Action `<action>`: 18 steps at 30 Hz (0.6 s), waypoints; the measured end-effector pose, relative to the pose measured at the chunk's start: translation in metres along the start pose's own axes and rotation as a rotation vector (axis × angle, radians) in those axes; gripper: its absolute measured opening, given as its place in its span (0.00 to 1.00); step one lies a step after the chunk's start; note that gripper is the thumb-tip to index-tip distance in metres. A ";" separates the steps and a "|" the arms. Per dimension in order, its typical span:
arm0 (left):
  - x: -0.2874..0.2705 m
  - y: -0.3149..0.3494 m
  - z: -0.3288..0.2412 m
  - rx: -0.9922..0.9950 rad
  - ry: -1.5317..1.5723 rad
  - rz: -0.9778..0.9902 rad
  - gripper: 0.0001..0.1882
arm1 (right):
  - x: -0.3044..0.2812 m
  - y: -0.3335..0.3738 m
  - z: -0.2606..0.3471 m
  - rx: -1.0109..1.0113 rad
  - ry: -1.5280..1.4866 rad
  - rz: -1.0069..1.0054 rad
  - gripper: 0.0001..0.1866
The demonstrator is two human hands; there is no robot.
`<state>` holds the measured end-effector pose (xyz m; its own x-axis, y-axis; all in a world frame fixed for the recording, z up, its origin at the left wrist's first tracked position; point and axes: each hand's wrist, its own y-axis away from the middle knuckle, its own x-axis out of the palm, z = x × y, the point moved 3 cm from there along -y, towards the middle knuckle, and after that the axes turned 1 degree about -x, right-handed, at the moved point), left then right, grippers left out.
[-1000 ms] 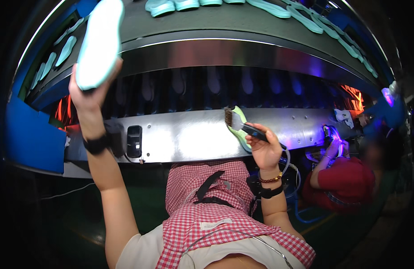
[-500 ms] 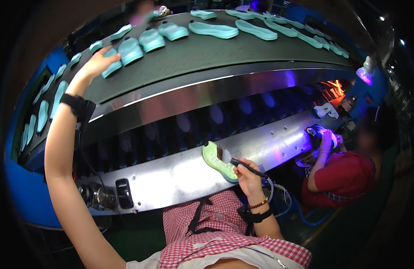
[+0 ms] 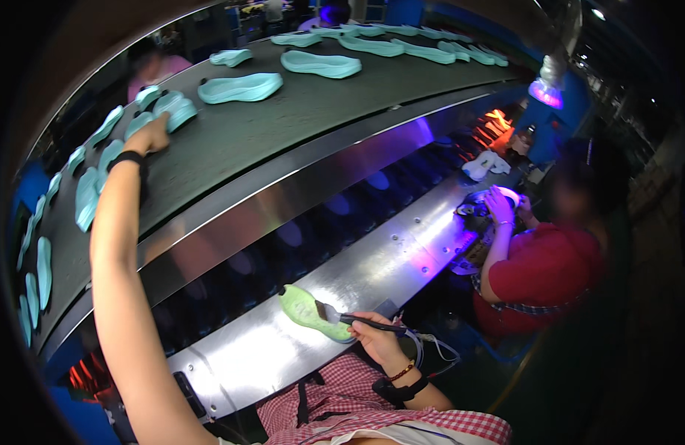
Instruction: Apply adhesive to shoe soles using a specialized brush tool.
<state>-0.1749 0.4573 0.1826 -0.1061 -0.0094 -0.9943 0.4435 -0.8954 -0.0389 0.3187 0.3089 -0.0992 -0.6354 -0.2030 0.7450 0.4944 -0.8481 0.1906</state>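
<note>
Stretched far out over the dark conveyor belt (image 3: 231, 159), my left hand (image 3: 151, 136) is among several turquoise shoe soles. It reaches the near end of one turquoise sole (image 3: 181, 111), beside another sole (image 3: 138, 124); its fingers are blurred and partly hidden, so I cannot tell if it grips one. My right hand (image 3: 376, 337) is closed around the black handle of a brush (image 3: 357, 320). The brush's bristles rest on a pale green shoe sole (image 3: 305, 311), which lies tilted on the metal ledge below the belt.
A metal ledge (image 3: 238, 363) runs along the belt's near side. To the right, a co-worker in red (image 3: 543, 267) handles a shoe under violet light. A glowing lamp (image 3: 546, 93) hangs above. Orange heating elements (image 3: 495, 126) glow nearby. Another person (image 3: 161, 70) is across the belt.
The view has turned, shifting the scene. The soles near my left hand now sit closer together, and that hand's fingers are less spread. My right hand still holds the brush on the green sole.
</note>
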 end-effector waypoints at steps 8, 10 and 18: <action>-0.018 0.016 -0.066 0.263 -0.218 -0.100 0.31 | -0.045 -0.003 0.009 -0.022 0.028 -0.074 0.11; -0.016 0.009 -0.070 0.263 -0.273 -0.060 0.38 | -0.047 -0.002 0.013 -0.057 -0.011 -0.103 0.11; 0.031 -0.032 0.011 0.299 -0.268 -0.262 0.38 | -0.056 0.011 0.014 -0.004 -0.134 0.006 0.11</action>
<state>-0.2027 0.4809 0.1539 -0.4233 0.1548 -0.8926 0.1000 -0.9713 -0.2159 0.3676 0.3173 -0.1298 -0.5475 -0.1411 0.8248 0.4955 -0.8490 0.1837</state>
